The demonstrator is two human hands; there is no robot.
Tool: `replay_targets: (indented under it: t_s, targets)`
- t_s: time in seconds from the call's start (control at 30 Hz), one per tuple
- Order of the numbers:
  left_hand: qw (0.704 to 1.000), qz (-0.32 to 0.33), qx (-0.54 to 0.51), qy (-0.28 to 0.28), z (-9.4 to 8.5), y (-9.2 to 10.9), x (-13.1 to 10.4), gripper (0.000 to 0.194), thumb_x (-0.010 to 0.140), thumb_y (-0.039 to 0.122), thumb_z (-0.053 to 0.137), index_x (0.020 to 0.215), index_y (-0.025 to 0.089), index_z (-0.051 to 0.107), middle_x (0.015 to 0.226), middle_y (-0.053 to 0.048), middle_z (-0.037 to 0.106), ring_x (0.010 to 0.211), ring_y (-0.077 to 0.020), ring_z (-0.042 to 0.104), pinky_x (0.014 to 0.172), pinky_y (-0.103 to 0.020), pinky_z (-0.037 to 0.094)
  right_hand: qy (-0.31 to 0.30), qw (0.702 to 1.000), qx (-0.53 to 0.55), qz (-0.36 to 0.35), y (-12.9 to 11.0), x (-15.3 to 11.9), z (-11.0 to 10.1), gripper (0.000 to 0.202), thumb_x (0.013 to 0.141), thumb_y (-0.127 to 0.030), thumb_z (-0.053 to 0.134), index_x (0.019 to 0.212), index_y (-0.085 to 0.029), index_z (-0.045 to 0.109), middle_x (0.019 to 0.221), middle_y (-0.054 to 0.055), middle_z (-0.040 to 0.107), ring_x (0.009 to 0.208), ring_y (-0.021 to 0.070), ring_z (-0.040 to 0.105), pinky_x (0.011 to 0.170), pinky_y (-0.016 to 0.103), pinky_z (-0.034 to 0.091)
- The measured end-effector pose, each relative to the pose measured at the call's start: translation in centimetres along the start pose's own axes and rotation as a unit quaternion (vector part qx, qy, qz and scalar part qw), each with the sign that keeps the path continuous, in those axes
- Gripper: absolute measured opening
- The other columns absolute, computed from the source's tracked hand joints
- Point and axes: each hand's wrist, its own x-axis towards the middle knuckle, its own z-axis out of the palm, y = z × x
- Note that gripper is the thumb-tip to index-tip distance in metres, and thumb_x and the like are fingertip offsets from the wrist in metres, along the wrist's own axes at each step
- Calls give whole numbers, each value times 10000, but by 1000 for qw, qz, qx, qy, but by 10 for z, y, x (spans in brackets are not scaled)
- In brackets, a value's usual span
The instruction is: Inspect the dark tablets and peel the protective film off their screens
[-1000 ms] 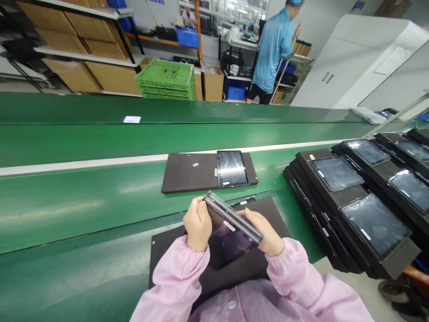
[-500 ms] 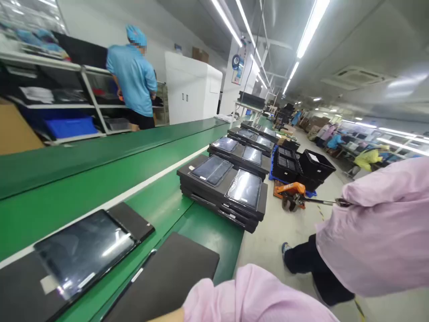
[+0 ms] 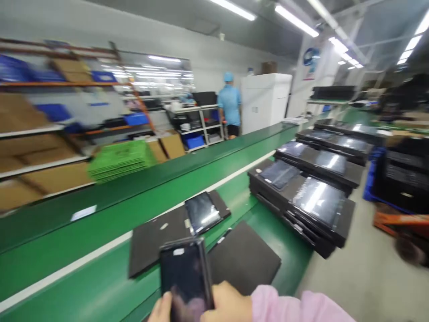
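At the bottom centre of the frame the right hand (image 3: 228,306) wraps its fingers around the right edge of a dark tablet (image 3: 186,279), and the left hand (image 3: 161,311), only partly in view at the lower edge, has its fingers pressed against the tablet's lower left side; both are clamped on it. The tablet stands nearly upright, its glossy screen facing the camera, with a small pale label near its top. A pink sleeve (image 3: 295,306) runs from the right wrist toward the lower right. Just behind the tablet a bare black mat (image 3: 244,259) lies on the green conveyor belt (image 3: 83,250). Further up the belt, toward the middle of the frame, a second black mat (image 3: 150,239) carries another tablet (image 3: 203,212) lying flat. To the right of centre, stacked black trays (image 3: 335,230) hold more screens. In the upper middle a person in a blue top (image 3: 229,105) stands at blurred shelves (image 3: 197,118).
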Motion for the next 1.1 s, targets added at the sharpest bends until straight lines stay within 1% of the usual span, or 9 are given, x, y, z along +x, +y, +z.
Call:
replay_targets:
  t_s: [0.03,0.1,0.17,0.3,0.47,0.73,0.9,1.0,1.1]
  targets:
    - [998,-43,-48,-4,-7,-9,-6,416,706,624,560,737,217,646,781,-52,695,877,-279,645,785,-384,516,15,1000,-17,-12,-8,-5,-7,115,627,-252,581,727,-201,606,638,-44,577,621,142,554,513,192,363]
    - [977,-108,-175,-59,-6,-15,-23,508,636,700,560,738,211,658,753,-52,698,893,-287,644,799,-365,513,23,995,-75,-60,-29,-16,-23,57,654,-238,540,656,-181,534,603,-33,539,568,121,499,525,200,344]
    - [962,-126,-229,-84,8,-6,-40,621,616,783,503,724,189,651,698,-61,675,842,-283,642,765,-366,516,22,991,-121,-58,-52,-28,-39,150,673,-292,553,622,-185,461,570,-25,512,527,117,458,508,218,312]
    - [957,-136,-249,-64,28,23,-64,674,544,875,432,520,207,519,497,-44,537,636,-266,597,567,-362,501,7,981,-191,-36,-79,-44,-51,250,697,-394,550,629,-201,407,583,14,550,528,149,465,507,256,277]
    - [936,-145,-315,-59,30,32,-87,628,602,844,429,504,223,421,493,-16,470,526,-196,505,468,-317,441,-18,974,-196,-111,-71,-54,-49,318,762,-486,511,654,-208,398,614,25,581,521,162,501,511,275,280]
    - [908,-167,-382,-33,29,46,-103,596,665,807,409,528,228,362,475,31,350,445,-132,359,413,-284,335,-52,964,-210,-156,-73,-63,-53,310,782,-486,536,684,-209,435,676,35,616,582,190,557,548,283,325]
    - [920,-161,-358,-20,22,54,-108,580,667,775,457,549,210,404,488,33,382,468,-122,366,446,-275,341,-35,951,-231,-203,-76,-66,-55,455,860,-615,376,685,-202,456,620,34,578,535,174,520,523,282,312]
    - [920,-178,-347,-29,15,64,-112,541,712,715,465,571,193,453,508,27,418,496,-125,405,495,-271,385,-18,947,-227,-226,-81,-65,-55,468,900,-585,298,629,-214,389,529,-1,487,463,139,446,479,268,272]
    - [923,-180,-335,-52,12,70,-116,513,767,662,437,587,185,492,529,11,454,546,-143,468,560,-280,435,-10,950,-215,-228,-83,-62,-56,439,912,-541,301,617,-221,354,501,-20,447,430,120,405,456,258,267]
